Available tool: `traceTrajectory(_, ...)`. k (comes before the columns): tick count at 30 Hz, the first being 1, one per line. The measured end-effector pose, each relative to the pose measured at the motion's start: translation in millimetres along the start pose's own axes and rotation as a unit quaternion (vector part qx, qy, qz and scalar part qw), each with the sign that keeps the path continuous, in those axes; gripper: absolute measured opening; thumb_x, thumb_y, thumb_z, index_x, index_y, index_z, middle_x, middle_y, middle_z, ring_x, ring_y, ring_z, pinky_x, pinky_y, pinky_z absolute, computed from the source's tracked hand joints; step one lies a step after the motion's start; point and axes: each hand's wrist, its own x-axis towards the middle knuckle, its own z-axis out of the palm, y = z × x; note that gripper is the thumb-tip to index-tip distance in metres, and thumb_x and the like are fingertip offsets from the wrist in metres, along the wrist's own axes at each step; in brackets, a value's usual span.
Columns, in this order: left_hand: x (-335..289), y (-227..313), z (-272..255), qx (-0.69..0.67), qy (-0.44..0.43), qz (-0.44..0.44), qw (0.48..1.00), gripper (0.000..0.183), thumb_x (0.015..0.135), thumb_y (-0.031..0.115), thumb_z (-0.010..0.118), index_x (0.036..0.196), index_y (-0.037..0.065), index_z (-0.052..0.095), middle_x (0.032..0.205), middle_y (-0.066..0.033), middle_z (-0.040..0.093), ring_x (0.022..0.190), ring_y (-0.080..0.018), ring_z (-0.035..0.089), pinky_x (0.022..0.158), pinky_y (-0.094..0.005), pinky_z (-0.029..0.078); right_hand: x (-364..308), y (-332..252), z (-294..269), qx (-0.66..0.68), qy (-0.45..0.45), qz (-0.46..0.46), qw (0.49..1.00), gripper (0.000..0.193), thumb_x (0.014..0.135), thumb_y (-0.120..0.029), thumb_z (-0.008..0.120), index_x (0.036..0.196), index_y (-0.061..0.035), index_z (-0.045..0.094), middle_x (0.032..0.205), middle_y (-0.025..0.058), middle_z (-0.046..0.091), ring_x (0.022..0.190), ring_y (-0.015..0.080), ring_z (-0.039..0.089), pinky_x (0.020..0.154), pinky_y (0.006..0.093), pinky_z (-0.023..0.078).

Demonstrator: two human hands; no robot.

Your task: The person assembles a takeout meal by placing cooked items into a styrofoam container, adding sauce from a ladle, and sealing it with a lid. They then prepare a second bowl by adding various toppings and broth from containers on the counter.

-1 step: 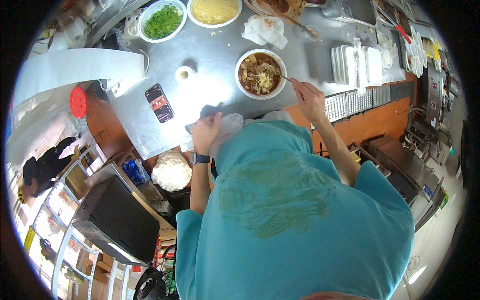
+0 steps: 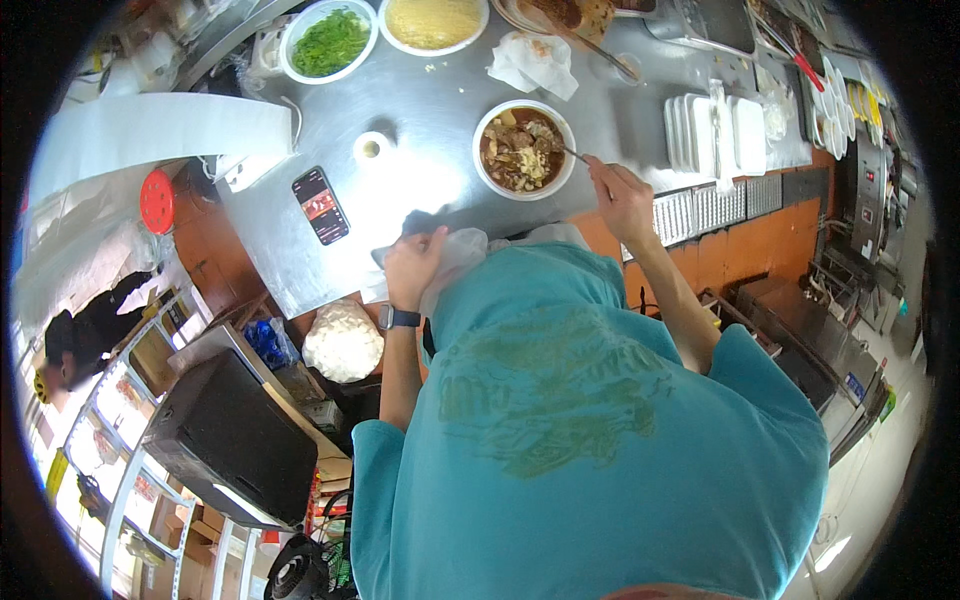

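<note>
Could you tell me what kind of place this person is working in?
Most likely a restaurant kitchen: a steel counter holds a bowl of soup, bowls of chopped greens and noodles, and stacked white plates.

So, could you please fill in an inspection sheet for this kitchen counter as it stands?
Surface: steel counter, crumbs near the top.
Job's things: white bowl of brown stew; thin utensil at its rim.
Clutter: phone, small cup, greens bowl, yellow bowl, crumpled paper, stacked white trays.
Hands: right hand holds the utensil; left hand grips a clear plastic bag.
Cables: nothing seen.
Surroundings: red stool, black box, another person at left.
</note>
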Motion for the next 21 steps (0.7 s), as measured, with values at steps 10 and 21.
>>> traceTrajectory(10, -15.2, -28.8, 1.4, -0.087, 0.124, 0.075, 0.986, 0.029, 0.077, 0.014, 0.072, 0.061, 0.002, 0.051, 0.068, -0.0177, 0.058, 0.067, -0.0384, 0.059, 0.070, -0.0454, 0.048, 212.1, -26.0, 116.5, -0.189, 0.046, -0.133, 0.972, 0.021, 0.091, -0.022, 0.062, 0.107, -0.0130, 0.074, 0.097, 0.0134, 0.072, 0.096, 0.0315, 0.068, 0.084, 0.0429, 0.056)
traceTrajectory(21, -46.7, -47.4, -14.6, -0.391, 0.157, -0.033, 0.906, 0.020, 0.078, -0.015, 0.047, 0.074, 0.004, 0.045, 0.070, -0.0042, 0.058, 0.068, -0.0100, 0.056, 0.065, -0.0252, 0.046, 358.7, -117.4, 347.7, -0.109, -0.192, -0.108, 0.969, 0.033, 0.087, -0.018, 0.062, 0.118, -0.0069, 0.067, 0.113, 0.0183, 0.069, 0.107, 0.0339, 0.066, 0.091, 0.0453, 0.053)
